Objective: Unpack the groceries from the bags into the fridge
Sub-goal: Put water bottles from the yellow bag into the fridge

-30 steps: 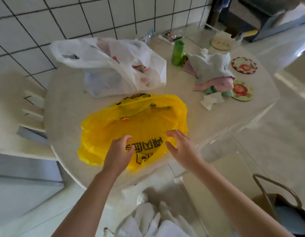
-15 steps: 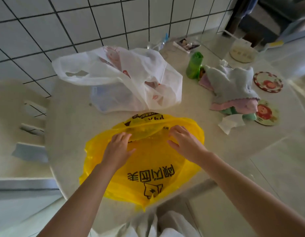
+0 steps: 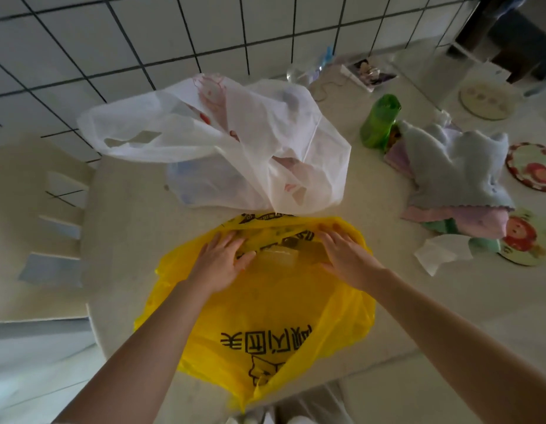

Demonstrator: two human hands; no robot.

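Observation:
A yellow plastic bag [image 3: 265, 316] with black print lies flat on the round pale table [image 3: 137, 228], its near end hanging over the table edge. My left hand [image 3: 221, 263] and my right hand [image 3: 345, 255] rest flat on the bag's far part, fingers straight, one on each side of a pale flat item [image 3: 279, 255] that shows through the plastic. Behind it sits a white translucent bag [image 3: 235, 148] with faint red and blue shapes inside. No fridge is in view.
A green bottle [image 3: 380, 122] stands behind the white bag's right side. Folded cloths [image 3: 455, 175], a crumpled tissue [image 3: 443, 252] and round coasters [image 3: 532, 169] lie at the right. A white chair [image 3: 36, 209] stands at the left against the tiled wall [image 3: 143, 35].
Both hands have slid away from me over the yellow bag, from its near edge to its far part. The view has moved closer to the table.

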